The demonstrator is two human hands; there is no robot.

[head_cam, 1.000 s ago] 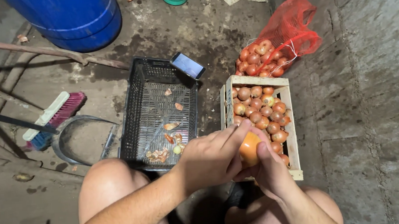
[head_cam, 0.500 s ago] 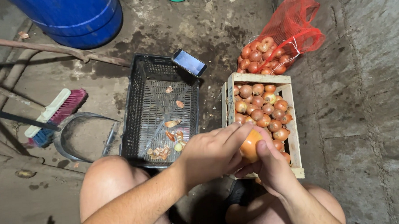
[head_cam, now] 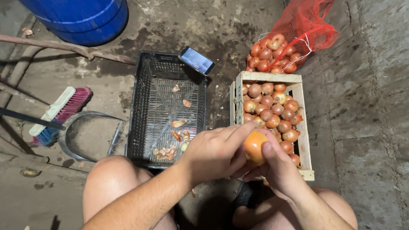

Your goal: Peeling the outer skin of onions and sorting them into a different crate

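Left hand [head_cam: 215,153] shifted, onion [head_cam: 254,147], concrete floor [head_cam: 377,122]

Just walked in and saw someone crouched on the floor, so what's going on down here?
A seated person holds one onion in both hands: the right hand cradles it from below, and the left hand works its fingers over the top. A wooden crate full of onions stands just beyond. To its left, a black plastic crate holds only bits of onion skin, with a phone resting on its far corner. A red mesh sack of onions lies behind.
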